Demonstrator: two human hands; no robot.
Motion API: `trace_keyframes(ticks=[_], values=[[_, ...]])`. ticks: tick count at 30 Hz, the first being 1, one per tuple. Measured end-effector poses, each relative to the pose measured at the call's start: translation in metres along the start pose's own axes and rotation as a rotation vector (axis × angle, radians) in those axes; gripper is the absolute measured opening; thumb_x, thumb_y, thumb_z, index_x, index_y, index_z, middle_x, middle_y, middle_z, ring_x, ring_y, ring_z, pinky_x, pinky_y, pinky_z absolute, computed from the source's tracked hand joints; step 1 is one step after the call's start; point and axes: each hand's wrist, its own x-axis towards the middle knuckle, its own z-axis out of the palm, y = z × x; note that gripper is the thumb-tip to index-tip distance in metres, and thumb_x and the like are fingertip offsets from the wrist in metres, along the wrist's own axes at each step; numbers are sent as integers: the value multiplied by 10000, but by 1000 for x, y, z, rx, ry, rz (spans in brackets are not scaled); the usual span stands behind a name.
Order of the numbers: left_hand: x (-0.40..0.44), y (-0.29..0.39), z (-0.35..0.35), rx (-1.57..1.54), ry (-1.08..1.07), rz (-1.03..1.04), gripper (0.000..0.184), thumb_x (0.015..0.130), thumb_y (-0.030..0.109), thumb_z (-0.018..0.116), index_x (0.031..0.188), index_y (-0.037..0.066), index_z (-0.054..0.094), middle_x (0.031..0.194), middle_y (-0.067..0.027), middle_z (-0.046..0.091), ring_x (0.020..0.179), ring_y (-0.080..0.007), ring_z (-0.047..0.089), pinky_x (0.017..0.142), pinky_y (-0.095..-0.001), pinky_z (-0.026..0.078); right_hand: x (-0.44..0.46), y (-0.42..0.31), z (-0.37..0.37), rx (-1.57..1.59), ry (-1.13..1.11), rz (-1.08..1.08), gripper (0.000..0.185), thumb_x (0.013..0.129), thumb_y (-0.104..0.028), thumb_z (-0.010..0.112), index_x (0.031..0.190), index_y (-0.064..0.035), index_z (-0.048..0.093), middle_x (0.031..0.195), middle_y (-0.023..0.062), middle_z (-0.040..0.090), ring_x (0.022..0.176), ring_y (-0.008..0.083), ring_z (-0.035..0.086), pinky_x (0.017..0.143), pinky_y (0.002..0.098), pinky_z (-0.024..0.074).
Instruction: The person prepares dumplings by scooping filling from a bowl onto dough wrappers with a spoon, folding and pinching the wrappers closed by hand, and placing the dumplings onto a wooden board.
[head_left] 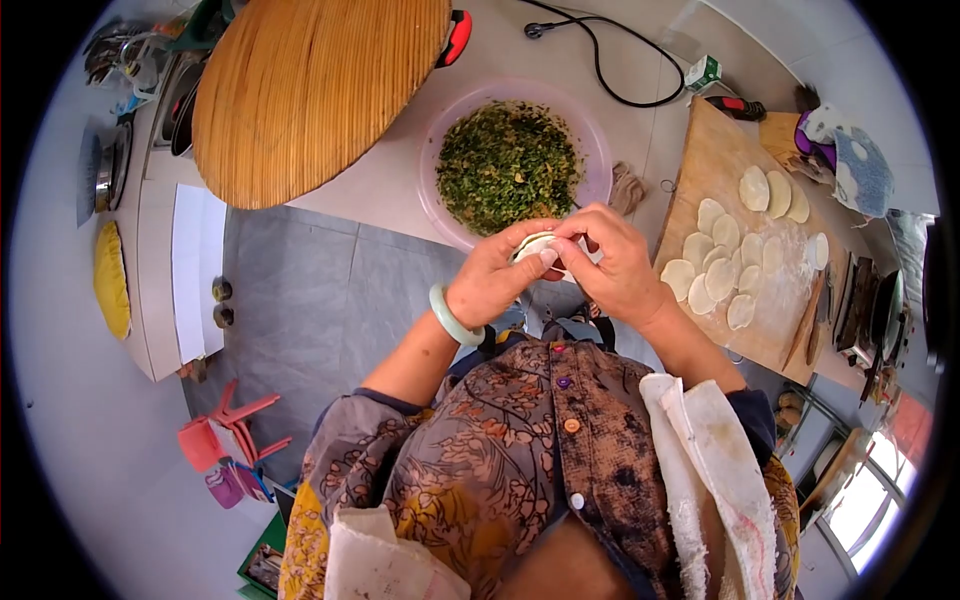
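Between my two hands, just below the pink bowl (603, 165), is a pale dough wrapper (535, 246) with some green showing at its edge. My left hand (497, 272), with a pale bangle at the wrist, holds it from the left. My right hand (618, 268) pinches its edge from the right. Chopped green filling (505, 165) fills much of the bowl. Flat round wrappers (719, 281) lie in overlapping groups on a floured wooden board (700, 150) to the right.
A round slatted tray (310, 90) covers the counter's upper left. Behind the bowl lies a black cable (598, 62), with a small green box (703, 73) near it. A rolling pin (803, 322) and a knife (825, 298) rest at the board's right edge.
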Motion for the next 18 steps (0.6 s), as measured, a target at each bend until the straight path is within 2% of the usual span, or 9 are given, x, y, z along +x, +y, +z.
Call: trace_keyframes(ticks=[8,12,15,18], values=[[1,1,2,66,13,22,389,979,176,552,1320,-8,516,1139,-96,629,964,-147,616,858,-303,526,1,-8,-3,8,57,63,156,785,-39,709,900,-34,603,861,95,581,731,234,579,637,334,470],[1,0,1,67,13,30,394,972,159,565,1324,-12,519,1094,-90,647,943,-138,615,849,-296,522,-1,-2,-2,-6,39,4,136,792,-43,703,892,-36,611,858,92,581,757,247,581,654,337,475],[1,-3,-3,74,-19,-1,412,971,187,581,1324,-14,514,1161,-87,616,993,-143,605,872,-287,521,-2,-2,-3,-33,8,3,106,802,-62,687,875,-44,611,844,87,577,768,259,577,659,343,469],[1,-4,-4,75,-49,-13,407,969,176,582,1324,-12,516,1155,-77,619,1005,-137,596,874,-288,521,-1,0,-6,-80,-58,-3,86,811,-85,662,837,-49,589,818,85,563,764,277,565,657,363,457]])
